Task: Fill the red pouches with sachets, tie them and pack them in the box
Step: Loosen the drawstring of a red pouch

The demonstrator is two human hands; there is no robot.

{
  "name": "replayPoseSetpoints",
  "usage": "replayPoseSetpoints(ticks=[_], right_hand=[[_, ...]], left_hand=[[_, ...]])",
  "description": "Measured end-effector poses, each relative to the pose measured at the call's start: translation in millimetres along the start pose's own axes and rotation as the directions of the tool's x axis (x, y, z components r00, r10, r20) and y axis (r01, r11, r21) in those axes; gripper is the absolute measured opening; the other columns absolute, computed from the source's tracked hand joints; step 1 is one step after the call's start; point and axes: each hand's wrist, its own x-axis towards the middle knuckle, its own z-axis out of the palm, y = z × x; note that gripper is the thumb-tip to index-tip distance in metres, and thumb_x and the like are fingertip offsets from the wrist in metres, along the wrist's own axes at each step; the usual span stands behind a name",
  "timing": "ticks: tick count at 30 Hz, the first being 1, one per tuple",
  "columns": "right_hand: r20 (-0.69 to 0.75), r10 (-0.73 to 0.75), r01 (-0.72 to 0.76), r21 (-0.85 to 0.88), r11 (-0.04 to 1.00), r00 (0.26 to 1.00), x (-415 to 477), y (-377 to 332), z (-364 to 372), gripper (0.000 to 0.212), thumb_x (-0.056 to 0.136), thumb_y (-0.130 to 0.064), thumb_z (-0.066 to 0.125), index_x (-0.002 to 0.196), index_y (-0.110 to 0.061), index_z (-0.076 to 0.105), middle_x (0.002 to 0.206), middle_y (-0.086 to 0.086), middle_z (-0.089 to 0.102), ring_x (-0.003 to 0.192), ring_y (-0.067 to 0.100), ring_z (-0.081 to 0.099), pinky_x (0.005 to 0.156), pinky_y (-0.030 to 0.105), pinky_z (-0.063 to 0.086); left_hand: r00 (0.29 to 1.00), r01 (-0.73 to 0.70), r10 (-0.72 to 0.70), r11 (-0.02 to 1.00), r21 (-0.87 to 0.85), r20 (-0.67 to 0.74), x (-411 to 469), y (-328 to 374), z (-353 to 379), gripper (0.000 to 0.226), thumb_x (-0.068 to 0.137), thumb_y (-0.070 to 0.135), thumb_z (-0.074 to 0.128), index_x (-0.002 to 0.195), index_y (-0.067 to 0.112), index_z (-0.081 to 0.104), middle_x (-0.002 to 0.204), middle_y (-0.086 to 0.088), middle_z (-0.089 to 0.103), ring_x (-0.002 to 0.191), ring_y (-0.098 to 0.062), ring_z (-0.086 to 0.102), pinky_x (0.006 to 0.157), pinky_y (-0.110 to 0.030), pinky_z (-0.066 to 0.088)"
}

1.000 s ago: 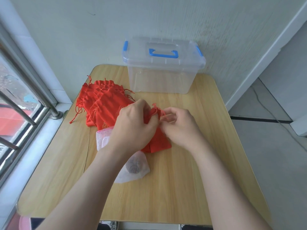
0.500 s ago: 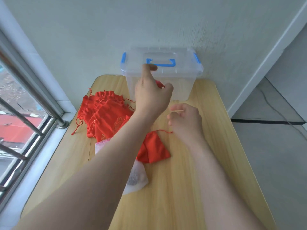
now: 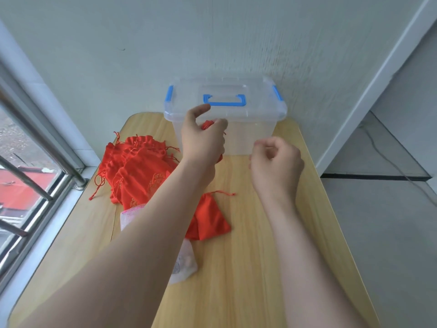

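My left hand (image 3: 202, 136) is raised in front of the clear plastic box (image 3: 248, 129) and is closed around a red pouch (image 3: 207, 125), of which only a bit shows between thumb and fingers. The box has a shut lid with a blue handle (image 3: 224, 100) and blue clips. My right hand (image 3: 275, 164) hovers to the right, fingers loosely curled, holding nothing. Another red pouch (image 3: 210, 218) lies on the wooden table (image 3: 248, 268) below my left arm. A pile of red pouches (image 3: 134, 166) lies at the left. White mesh sachets (image 3: 184, 261) are partly hidden by my left forearm.
The box stands against the wall at the table's far edge. A window with metal bars (image 3: 28, 162) runs along the left side. The floor drops away to the right of the table.
My left hand lifted a red pouch off the table up to the front of the box. My right hand let go and stays beside it. Another pouch stays on the table.
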Motion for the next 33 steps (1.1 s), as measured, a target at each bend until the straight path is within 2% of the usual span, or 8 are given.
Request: replayPoseSetpoints(ticks=[3,7,11,15,18,24,28,33], right_hand=[[-0.255,-0.129,0.126,-0.027,0.992,0.958,0,-8,-12,0.006,0.091,-0.019,0.065,0.097,-0.019,0.065,0.076,-0.004,0.065,0.071,0.004,0.058,0.068,0.003,0.034],[-0.361,-0.144,0.138,-0.043,0.989,0.921,4,-5,-26,0.03,0.088,-0.022,0.066,0.117,-0.015,0.06,0.108,0.005,0.053,0.092,0.007,0.044,0.079,0.014,0.034],[-0.296,0.072,-0.055,0.063,0.996,0.952,6,-4,-38,0.043,0.097,-0.028,0.059,0.138,-0.019,0.053,0.124,0.001,0.044,0.111,0.02,0.045,0.082,0.02,0.04],[-0.202,0.197,-0.158,0.195,0.968,0.959,14,0,-46,0.043,0.104,-0.025,0.055,0.146,-0.023,0.052,0.111,-0.023,0.048,0.095,-0.005,0.055,0.067,0.002,0.037],[-0.209,0.24,-0.179,0.274,0.945,0.948,17,2,-49,0.038,0.098,-0.023,0.06,0.136,-0.027,0.06,0.119,-0.013,0.064,0.099,0.0,0.066,0.084,0.02,0.056],[-0.15,0.37,-0.27,0.449,0.852,0.917,28,10,-53,0.007,0.088,-0.019,0.069,0.081,-0.02,0.069,0.082,-0.003,0.068,0.075,0.018,0.065,0.071,0.036,0.056],[-0.107,0.489,-0.359,0.549,0.755,0.866,27,6,-56,0.027,0.09,-0.019,0.076,0.066,-0.016,0.065,0.073,-0.001,0.063,0.067,0.018,0.059,0.058,0.028,0.049],[-0.107,0.555,-0.407,0.569,0.714,0.825,29,6,-54,0.027,0.098,-0.024,0.062,0.073,-0.015,0.055,0.076,-0.001,0.061,0.064,0.021,0.059,0.051,0.025,0.046]], left_hand=[[1.0,-0.021,0.021,0.999,0.037,0.014,-16,-6,-7,0.04,0.096,0.008,0.064,0.127,0.033,0.059,0.081,-0.003,0.053,0.053,-0.015,0.045,0.052,-0.028,0.041],[0.995,-0.1,0.099,0.986,0.132,0.007,-36,-12,-12,0.037,0.09,0.007,0.063,0.118,0.032,0.063,0.076,-0.005,0.052,0.061,-0.021,0.045,0.055,-0.032,0.041],[0.976,-0.206,0.219,0.93,0.305,-0.009,-56,-17,-20,0.031,0.084,0.01,0.053,0.105,0.032,0.059,0.073,-0.016,0.065,0.057,-0.03,0.05,0.054,-0.042,0.047],[0.885,-0.383,0.466,0.741,0.552,-0.011,-65,-19,-24,0.019,0.083,0.017,0.051,0.093,0.027,0.064,0.06,-0.001,0.069,0.061,-0.028,0.064,0.072,-0.045,0.056],[0.77,-0.453,0.635,0.61,0.65,-0.059,-61,-17,-26,0.017,0.084,0.021,0.054,0.077,0.023,0.069,0.07,0.005,0.063,0.062,-0.018,0.057,0.066,-0.036,0.047],[0.815,-0.268,0.559,0.601,0.753,-0.156,-39,-14,-34,0.04,0.1,0.033,0.052,0.138,0.031,0.065,0.15,0.0,0.047,0.091,-0.015,0.052,0.08,-0.029,0.032],[0.847,-0.234,0.508,0.622,0.748,-0.157,-37,-14,-34,0.046,0.104,0.037,0.048,0.148,0.026,0.057,0.145,-0.001,0.058,0.122,-0.026,0.058,0.085,-0.031,0.031],[0.841,-0.245,0.525,0.585,0.773,-0.131,-35,-20,-34,0.046,0.105,0.038,0.046,0.148,0.023,0.055,0.145,-0.003,0.055,0.096,-0.021,0.054,0.08,-0.032,0.032]])
